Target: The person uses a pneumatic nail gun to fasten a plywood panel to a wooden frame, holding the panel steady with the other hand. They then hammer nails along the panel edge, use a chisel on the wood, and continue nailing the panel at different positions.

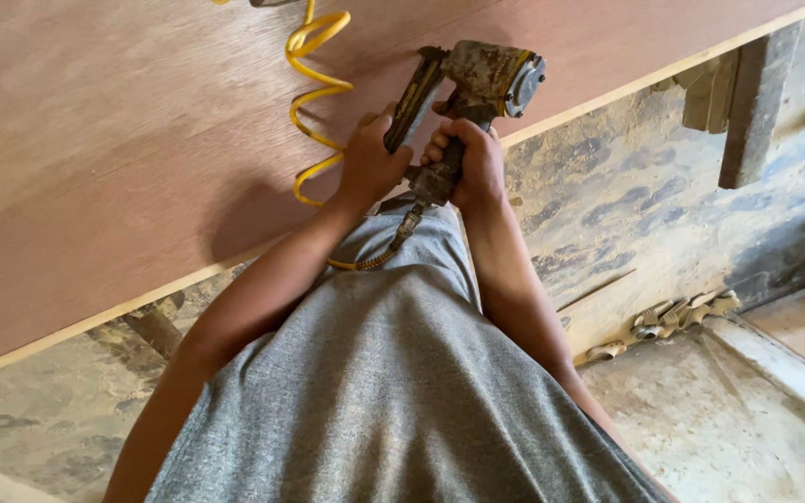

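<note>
A worn, rusty pneumatic nail gun point(486, 79) with a yellow-black magazine rests near the edge of a large reddish-brown plywood sheet point(123, 121). My right hand point(470, 163) is wrapped around its handle. My left hand point(370, 163) steadies the magazine from the left side, with its fingers partly on the plywood. A coiled yellow air hose point(314, 98) runs across the sheet toward the gun's base.
The plywood's pale edge runs diagonally across the view. Below it lies a stained concrete floor point(691, 410). A wooden block point(747, 93) stands at the upper right, and a curled wood scrap point(663, 321) lies on the floor at the right.
</note>
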The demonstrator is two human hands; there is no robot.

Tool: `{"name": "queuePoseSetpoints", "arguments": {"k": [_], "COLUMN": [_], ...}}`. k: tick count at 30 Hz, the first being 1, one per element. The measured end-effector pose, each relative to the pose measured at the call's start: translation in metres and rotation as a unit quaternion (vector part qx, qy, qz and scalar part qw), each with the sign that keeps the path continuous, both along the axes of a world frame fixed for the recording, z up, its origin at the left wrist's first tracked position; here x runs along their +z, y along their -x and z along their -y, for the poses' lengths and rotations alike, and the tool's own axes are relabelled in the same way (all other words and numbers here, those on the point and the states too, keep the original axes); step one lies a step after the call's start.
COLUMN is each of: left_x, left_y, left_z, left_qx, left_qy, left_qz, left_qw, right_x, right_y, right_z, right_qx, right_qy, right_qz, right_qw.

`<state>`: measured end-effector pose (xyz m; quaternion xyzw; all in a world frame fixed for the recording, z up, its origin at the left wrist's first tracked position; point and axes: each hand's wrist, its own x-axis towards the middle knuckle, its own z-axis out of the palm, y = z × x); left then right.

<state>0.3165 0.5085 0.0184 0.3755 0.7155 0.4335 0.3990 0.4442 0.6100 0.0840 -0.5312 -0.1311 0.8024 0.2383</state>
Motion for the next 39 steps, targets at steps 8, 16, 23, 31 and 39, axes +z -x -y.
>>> {"name": "queuePoseSetpoints", "arguments": {"k": [8, 16, 23, 31, 39], "left_x": [-0.001, -0.003, -0.005, -0.015, -0.024], "left_y": [0.002, 0.002, 0.01, 0.012, 0.009], "left_z": [0.002, 0.031, 0.048, 0.05, 0.055], "left_qx": [0.008, 0.013, 0.019, 0.021, -0.031], "left_qy": [0.009, -0.007, -0.006, -0.012, 0.051], "left_qz": [0.001, 0.003, -0.015, -0.031, 0.017], "left_qw": [1.0, 1.0, 1.0, 0.999, 0.998], "right_x": [-0.01, -0.004, -0.003, -0.013, -0.016], "right_y": [-0.002, 0.003, 0.015, 0.02, -0.003], "right_z": [0.004, 0.031, 0.039, 0.039, 0.046], "right_qx": [0.014, 0.012, 0.024, 0.023, 0.001], "right_qy": [-0.01, 0.005, 0.01, 0.018, 0.019], "right_qz": [0.018, -0.001, 0.007, 0.011, 0.036], "right_qw": [1.0, 1.0, 1.0, 1.0, 0.999]}}
